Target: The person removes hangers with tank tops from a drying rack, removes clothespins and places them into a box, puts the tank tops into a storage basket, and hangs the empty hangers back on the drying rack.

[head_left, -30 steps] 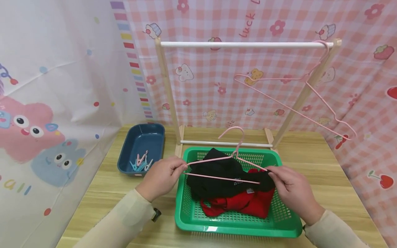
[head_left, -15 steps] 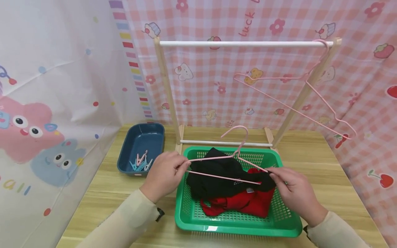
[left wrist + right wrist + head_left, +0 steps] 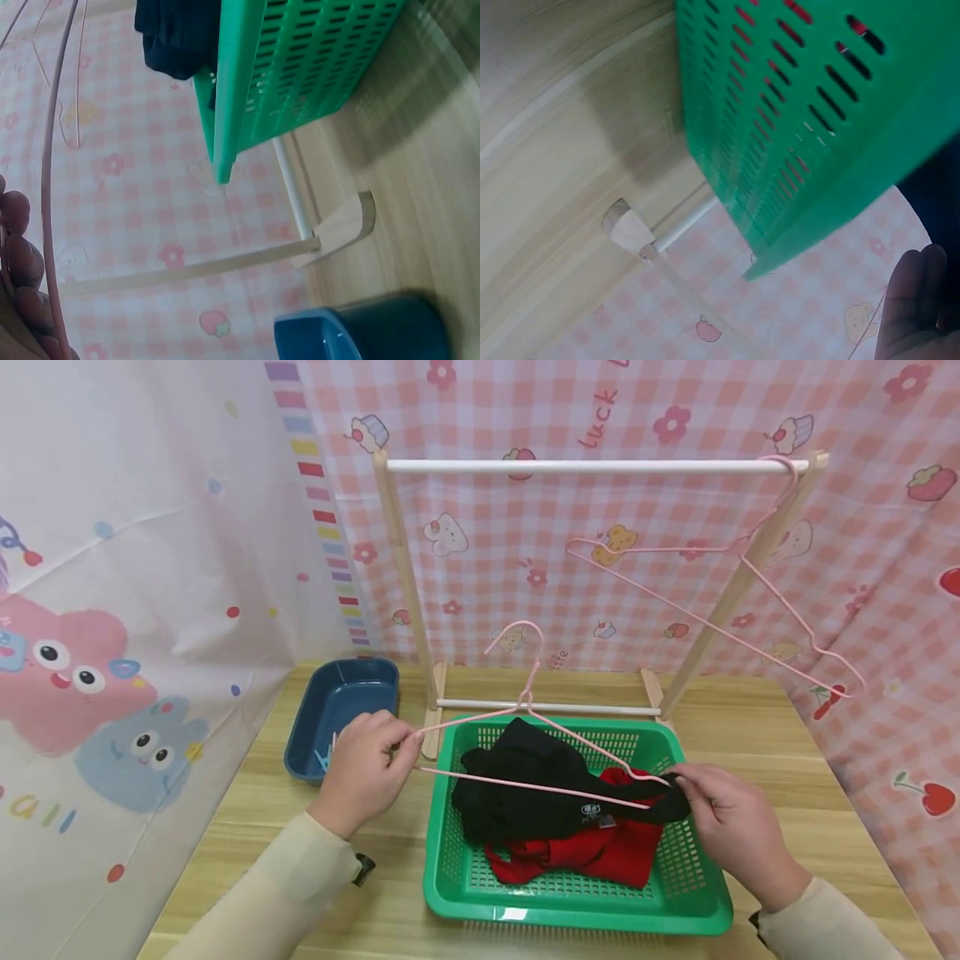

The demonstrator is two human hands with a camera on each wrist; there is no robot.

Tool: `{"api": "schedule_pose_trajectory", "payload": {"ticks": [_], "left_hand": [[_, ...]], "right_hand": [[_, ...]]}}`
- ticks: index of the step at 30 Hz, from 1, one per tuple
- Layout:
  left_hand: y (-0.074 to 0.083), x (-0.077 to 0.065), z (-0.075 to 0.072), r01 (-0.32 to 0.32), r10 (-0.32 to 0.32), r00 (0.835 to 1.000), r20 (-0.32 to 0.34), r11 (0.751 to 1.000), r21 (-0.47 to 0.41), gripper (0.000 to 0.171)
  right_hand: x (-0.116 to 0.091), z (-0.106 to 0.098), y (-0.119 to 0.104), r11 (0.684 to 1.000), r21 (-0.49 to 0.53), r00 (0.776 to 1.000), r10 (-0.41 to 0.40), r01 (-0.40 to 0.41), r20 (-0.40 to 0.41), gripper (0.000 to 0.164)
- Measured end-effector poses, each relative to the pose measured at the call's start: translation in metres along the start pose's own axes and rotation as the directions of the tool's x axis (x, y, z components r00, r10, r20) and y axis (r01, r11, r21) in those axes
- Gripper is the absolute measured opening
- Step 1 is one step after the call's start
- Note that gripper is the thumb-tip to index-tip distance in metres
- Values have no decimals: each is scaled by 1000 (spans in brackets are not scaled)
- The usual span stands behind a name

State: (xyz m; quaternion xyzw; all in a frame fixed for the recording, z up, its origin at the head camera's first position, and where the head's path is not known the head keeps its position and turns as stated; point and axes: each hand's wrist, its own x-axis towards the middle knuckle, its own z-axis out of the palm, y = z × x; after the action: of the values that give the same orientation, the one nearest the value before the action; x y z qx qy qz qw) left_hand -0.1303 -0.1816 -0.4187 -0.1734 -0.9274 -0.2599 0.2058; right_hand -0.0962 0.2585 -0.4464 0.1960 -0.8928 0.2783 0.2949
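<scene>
My left hand point(image 3: 367, 768) grips the left end of a pink clothes hanger point(image 3: 527, 696), its hook pointing up over the basket's back edge. At the hanger's other end, my right hand point(image 3: 738, 822) pinches a stretched part of a black garment point(image 3: 525, 760); the hanger's right tip disappears into that cloth. Most of the garment lies bunched in a green basket point(image 3: 577, 917), and a small pale print shows on it. Under it is a red garment point(image 3: 607, 856). In the left wrist view, curled fingers point(image 3: 26, 262) are beside the hanger wire point(image 3: 48, 172).
A drying rack with a white rail point(image 3: 592, 467) stands behind the basket. Another pink hanger point(image 3: 675, 608) hangs at the rail's right end. To the left sits a dark blue tub point(image 3: 341, 693) with small pegs point(image 3: 322, 758), partly covered by my left hand.
My left hand has pulled the hanger left and its hook has risen. My right hand has shifted slightly right, drawing the black cloth out along the hanger's end.
</scene>
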Motion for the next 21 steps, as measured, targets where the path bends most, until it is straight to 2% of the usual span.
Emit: {"api": "schedule_pose_trajectory", "payload": {"ticks": [6,11,17,21], "left_hand": [[-6,2,-5,-28,28,999,-37,1000,7,23],[-11,4,-8,-11,10,999,-51,1000,-27,25],[-13,10,-10,15,-19,999,-48,996,-85,28],[-11,15,-12,16,-18,1000,-18,995,-101,23]], "right_hand": [[-3,0,4,999,-34,999,-11,12,30,29],[-7,0,7,999,-46,997,11,-8,73,28],[-11,1,12,997,-75,994,20,-12,106,27],[-12,4,15,996,-88,989,26,-13,149,27]]}}
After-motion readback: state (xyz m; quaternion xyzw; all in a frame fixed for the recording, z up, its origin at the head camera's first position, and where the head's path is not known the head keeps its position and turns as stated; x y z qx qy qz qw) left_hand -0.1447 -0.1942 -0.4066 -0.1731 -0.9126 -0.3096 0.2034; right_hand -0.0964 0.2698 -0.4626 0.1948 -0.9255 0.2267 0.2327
